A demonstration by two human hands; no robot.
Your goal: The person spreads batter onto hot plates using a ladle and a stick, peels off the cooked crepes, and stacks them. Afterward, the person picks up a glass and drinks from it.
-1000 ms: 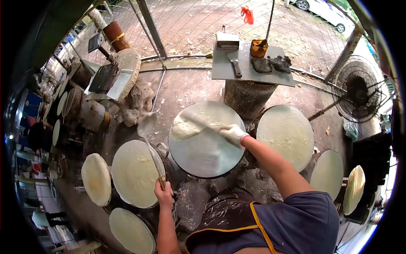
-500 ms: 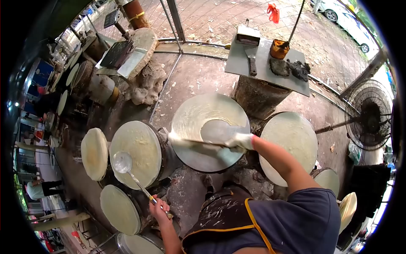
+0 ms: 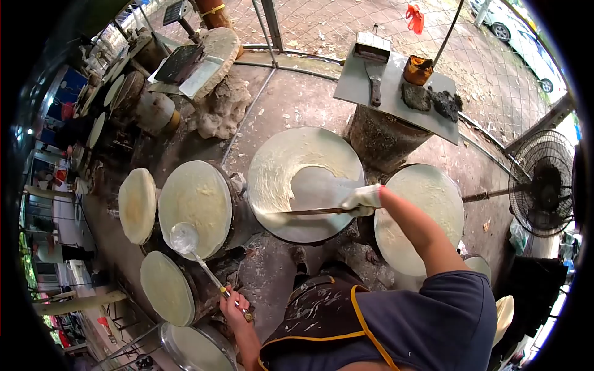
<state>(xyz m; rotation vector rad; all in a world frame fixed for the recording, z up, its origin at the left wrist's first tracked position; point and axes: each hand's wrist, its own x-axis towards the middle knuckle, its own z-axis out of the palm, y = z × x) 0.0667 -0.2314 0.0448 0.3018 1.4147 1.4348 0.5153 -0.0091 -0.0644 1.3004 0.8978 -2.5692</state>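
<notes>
My left hand (image 3: 234, 306) grips the handle of a metal ladle (image 3: 184, 238), whose bowl hangs over the lower left part of a batter-covered round griddle (image 3: 199, 198). My right hand (image 3: 363, 200), in a white glove, is closed on a long, thin batter spreader (image 3: 303, 212). The spreader lies across the lower half of the middle round griddle (image 3: 322, 232), pointing left. Pale wet batter (image 3: 272, 161) covers that griddle's left side and far edge in a ridged band. Its centre and right side show bare grey metal.
Another coated griddle (image 3: 421, 210) stands at right, with more at lower left (image 3: 166, 290). Beyond the middle one, a board (image 3: 349, 86) holds a scraper (image 3: 374, 83), an orange tub (image 3: 418, 70) and dark rags (image 3: 444, 104). A fan (image 3: 544, 182) stands far right, before a wire fence.
The spreader's tip has moved a little right and down along the griddle, and my right hand has shifted slightly right and up. The ladle stays over the left griddle. The whole view has tilted slightly.
</notes>
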